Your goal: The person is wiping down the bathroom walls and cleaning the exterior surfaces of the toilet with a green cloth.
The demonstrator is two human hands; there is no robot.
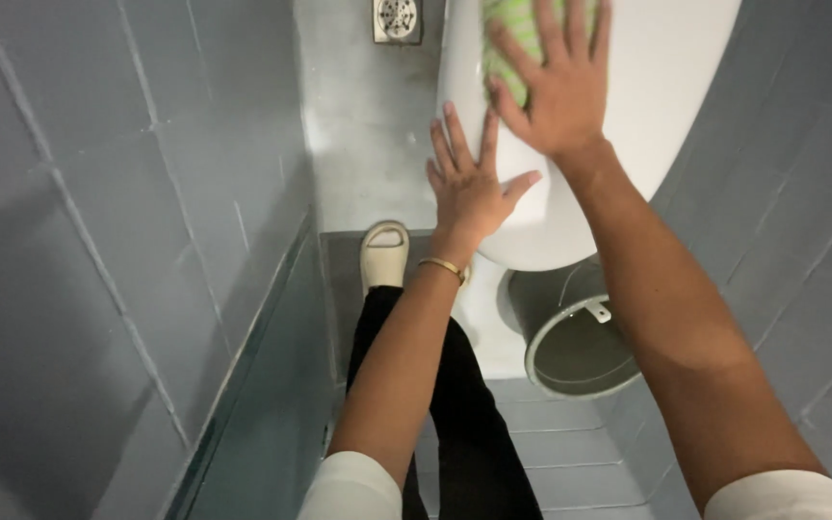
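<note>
A white toilet lid [666, 87] fills the top right of the head view. My right hand [551, 82] lies flat on it, fingers spread, pressing a green striped cloth [517, 29] against the lid. My left hand [469, 183] rests open on the lid's near left edge, fingers apart, holding nothing. A thin gold bracelet [440, 267] sits on my left wrist. Both arms come from white sleeves at the bottom.
Grey tiled walls close in on the left [98, 241] and right [801, 241]. A metal floor drain [397, 19] is at the top. A grey bucket [570, 337] stands under the lid. My leg in black trousers and a cream slipper [384, 252] stand below.
</note>
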